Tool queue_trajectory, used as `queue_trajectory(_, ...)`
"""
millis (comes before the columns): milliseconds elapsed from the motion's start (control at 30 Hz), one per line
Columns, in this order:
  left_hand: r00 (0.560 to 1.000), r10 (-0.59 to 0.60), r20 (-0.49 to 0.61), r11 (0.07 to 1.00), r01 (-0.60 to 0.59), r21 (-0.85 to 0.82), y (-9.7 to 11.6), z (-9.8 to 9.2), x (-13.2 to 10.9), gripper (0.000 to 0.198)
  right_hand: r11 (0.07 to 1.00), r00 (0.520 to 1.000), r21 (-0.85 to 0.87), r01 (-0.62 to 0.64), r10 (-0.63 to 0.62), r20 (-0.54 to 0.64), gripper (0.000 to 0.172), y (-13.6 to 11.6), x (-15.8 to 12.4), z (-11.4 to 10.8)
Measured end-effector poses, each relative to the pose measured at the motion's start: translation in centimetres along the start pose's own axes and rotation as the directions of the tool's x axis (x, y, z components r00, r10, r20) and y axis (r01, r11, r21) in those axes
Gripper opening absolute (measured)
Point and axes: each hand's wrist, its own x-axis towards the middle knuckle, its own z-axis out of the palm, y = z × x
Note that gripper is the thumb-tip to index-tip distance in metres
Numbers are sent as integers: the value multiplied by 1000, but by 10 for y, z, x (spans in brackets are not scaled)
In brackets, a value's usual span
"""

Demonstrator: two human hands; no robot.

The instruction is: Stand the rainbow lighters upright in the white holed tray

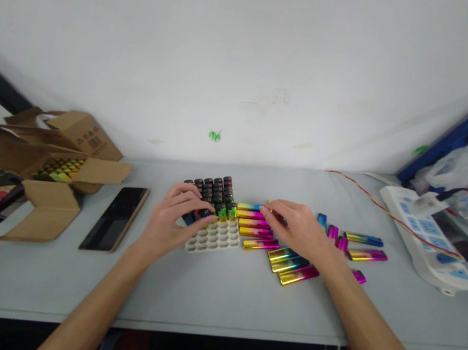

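Observation:
My left hand [175, 222] curls over the left side of a white tray [216, 238] with rows of holes. Its thumb and fingers close around a dark, black-ended piece [204, 213], partly hidden by the fingers. Black-topped pieces [215, 187] fill the back rows, and a few green-ended ones [222, 214] stand in front of them. My right hand [293, 224] has its fingertips pinched at the right end of a blue-and-yellow shiny flat casing [248, 206]. More casings in pink and yellow [253, 233] lie side by side right of the tray.
Further shiny casings [298, 275] lie under and right of my right wrist. A white power strip [426, 239] with a red-yellow wire stands at the right. On the left are a phone [114, 218] and an open cardboard box [42, 207] holding yellow-green pieces. A wall rises behind.

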Motion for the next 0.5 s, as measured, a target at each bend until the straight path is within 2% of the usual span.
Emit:
queue_trajectory(67, 998, 64, 12, 997, -65, 52, -2, 0, -1, 15, 1000, 1000, -5, -9, 9, 2, 32, -1, 0, -1)
queue_trajectory(167, 996, 90, -5, 992, -89, 90, -4, 2, -3, 14, 1000, 1000, 1, -9, 9, -2, 32, -1, 0, -1)
queue_trajectory(333, 1000, 25, -10, 997, -24, 71, -8, 6, -8, 11, 1000, 1000, 15, -10, 10, -15, 36, 0, 1, -5)
queue_trajectory(500, 1000, 2, -12, 998, -1, 57, -6, 12, -10, 8, 991, 990, 31, -126, 128, -58, 55, 5, 0, -12)
